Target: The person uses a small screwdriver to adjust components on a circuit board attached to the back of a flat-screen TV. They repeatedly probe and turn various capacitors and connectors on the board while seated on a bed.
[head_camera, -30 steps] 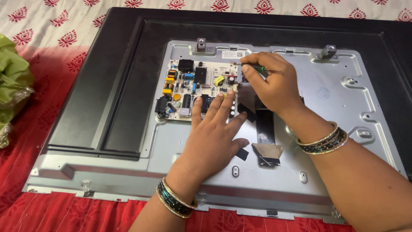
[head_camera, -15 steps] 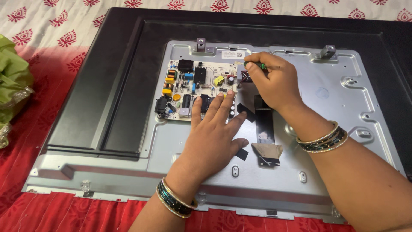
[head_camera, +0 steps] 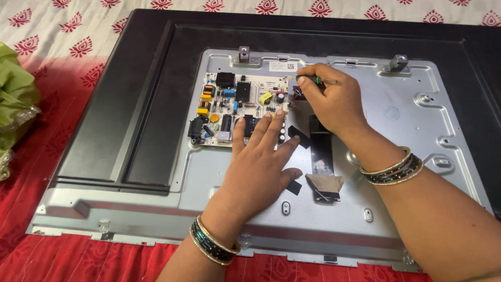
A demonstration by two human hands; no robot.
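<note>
A green-handled screwdriver (head_camera: pixel 313 80) is clamped in the right hand (head_camera: pixel 329 99), its shaft slanted down-left onto the right edge of the circuit board (head_camera: pixel 235 107). The left hand (head_camera: pixel 258 164) is pressed flat, fingers spread, on the board's lower edge, holding nothing.

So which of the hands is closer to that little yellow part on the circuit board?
Right. The right hand, gripping a green-handled screwdriver, is just right of the yellow part. The left hand lies flat below it, fingertips on the circuit board's lower edge.
</note>
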